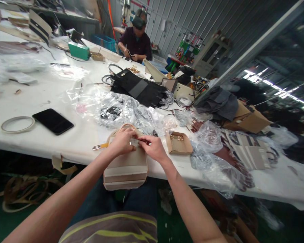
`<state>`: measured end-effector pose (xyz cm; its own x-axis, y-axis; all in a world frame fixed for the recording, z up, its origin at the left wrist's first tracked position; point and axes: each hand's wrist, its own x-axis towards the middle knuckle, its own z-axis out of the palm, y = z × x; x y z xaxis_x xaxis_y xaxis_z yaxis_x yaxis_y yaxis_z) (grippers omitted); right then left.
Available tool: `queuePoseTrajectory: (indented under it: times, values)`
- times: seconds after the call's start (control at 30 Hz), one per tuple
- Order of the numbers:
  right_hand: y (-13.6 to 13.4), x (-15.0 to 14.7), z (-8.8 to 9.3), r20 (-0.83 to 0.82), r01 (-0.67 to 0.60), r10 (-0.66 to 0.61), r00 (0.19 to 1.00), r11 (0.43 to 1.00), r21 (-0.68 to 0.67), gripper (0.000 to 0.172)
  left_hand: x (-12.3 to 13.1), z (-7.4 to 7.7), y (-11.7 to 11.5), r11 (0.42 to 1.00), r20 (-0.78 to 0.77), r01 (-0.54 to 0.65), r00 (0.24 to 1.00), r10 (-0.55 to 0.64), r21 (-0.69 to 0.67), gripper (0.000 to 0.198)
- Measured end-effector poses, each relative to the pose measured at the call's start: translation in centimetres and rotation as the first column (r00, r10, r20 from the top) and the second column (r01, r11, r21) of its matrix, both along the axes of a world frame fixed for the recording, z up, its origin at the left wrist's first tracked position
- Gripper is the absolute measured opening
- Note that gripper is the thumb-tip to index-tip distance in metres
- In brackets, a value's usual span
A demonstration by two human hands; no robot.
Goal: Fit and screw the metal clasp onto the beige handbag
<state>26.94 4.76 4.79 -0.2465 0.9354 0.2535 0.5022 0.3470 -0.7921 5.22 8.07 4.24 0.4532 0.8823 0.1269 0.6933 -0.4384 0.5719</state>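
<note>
Beige bag piece (125, 165) at the front edge of the white table (78, 145), its striped lower end overhanging above your lap, probably so that its upper part lies within close reach. Your left hand (124, 141) lies over that upper part with fingers bent, apparently to steady it; whether they grip cannot be told. Your right hand (153, 147) meets it there, thumb and fingertips narrowed together; anything between them is too small to tell. A buckled strap (100, 146) projects leftward. Just beyond your right hand, a cardboard tray (181, 149) seemingly keeps small gold-coloured parts (180, 138) handy. The phone (53, 120) lies to the left, away from the handwork. Farther off are clear plastic wrap (126, 109), black bags (139, 87) and a seated co-worker (135, 44). No brand, label or writing is legible.
</note>
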Motion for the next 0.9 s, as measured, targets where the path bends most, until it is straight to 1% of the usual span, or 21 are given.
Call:
queuePoseTrajectory:
  times: [0.17, 0.33, 0.47, 0.57, 0.67, 0.73, 0.9]
  values:
    - [0.2, -0.1, 0.5, 0.117, -0.037, 0.028, 0.993, 0.996, 0.080, 0.024, -0.1, -0.3, 0.0, 1.000, 0.016, -0.002, 1.000, 0.002, 0.014, 0.048]
    - [0.2, 0.0, 0.2, 0.106, -0.032, 0.028, 0.994, 0.999, 0.038, 0.022, -0.1, -0.3, 0.0, 1.000, 0.031, -0.001, 1.000, 0.001, 0.002, 0.044]
    - [-0.2, 0.0, -0.1, 0.151, -0.015, 0.000, 0.988, 0.995, 0.098, 0.024, 0.0, -0.3, 0.0, 1.000, 0.032, -0.021, 0.999, 0.022, -0.011, 0.044]
    - [-0.9, 0.1, -0.1, 0.198, -0.056, 0.027, 0.980, 0.988, 0.143, 0.026, 0.1, -0.3, -0.1, 1.000, 0.033, -0.026, 0.999, 0.026, 0.003, 0.043]
    - [-1.6, 0.3, -0.1, 0.208, -0.117, 0.087, 0.974, 0.984, 0.136, 0.032, 0.1, -0.3, -0.2, 1.000, 0.044, -0.023, 0.999, 0.022, 0.020, 0.040]
    - [-1.8, 0.4, -0.3, 0.185, -0.135, 0.106, 0.977, 0.979, 0.151, 0.035, 0.1, -0.3, -0.2, 0.999, 0.041, -0.023, 0.999, 0.022, 0.024, 0.039]
    - [-1.6, 0.5, -1.6, 0.175, -0.137, 0.098, 0.980, 0.963, 0.230, 0.031, 0.1, -0.7, -0.1, 0.999, 0.039, -0.026, 0.999, 0.025, 0.030, 0.039]
